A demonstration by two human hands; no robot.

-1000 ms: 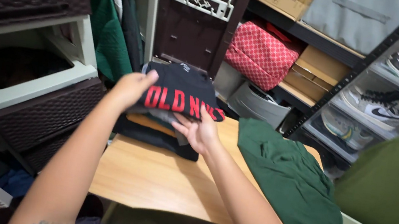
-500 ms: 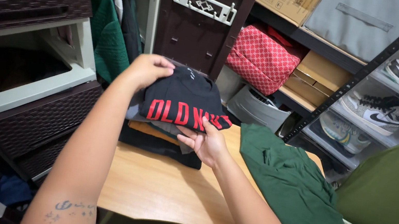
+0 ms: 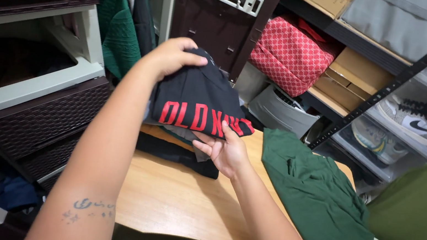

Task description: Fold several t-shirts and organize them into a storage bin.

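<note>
A folded black shirt with red lettering [image 3: 196, 101] is held above a small stack of folded clothes [image 3: 176, 145] on a wooden table [image 3: 174, 203]. My left hand [image 3: 169, 55] grips the shirt's top far edge. Under its front right corner, my right hand [image 3: 223, 149] holds it with the thumb on the lettering. A dark green shirt [image 3: 324, 202] lies spread flat on the table's right side.
An open drawer [image 3: 26, 68] of a brown wicker-front drawer unit stands at the left. Hanging clothes [image 3: 119, 17] are behind it. Metal shelves at the right hold a red patterned bag [image 3: 289, 53], boxes and sneakers [image 3: 419, 118]. A green chair [image 3: 423, 211] sits at right.
Both hands have lifted the black shirt a little higher off the stack and tilted it toward the left; the view has shifted slightly.
</note>
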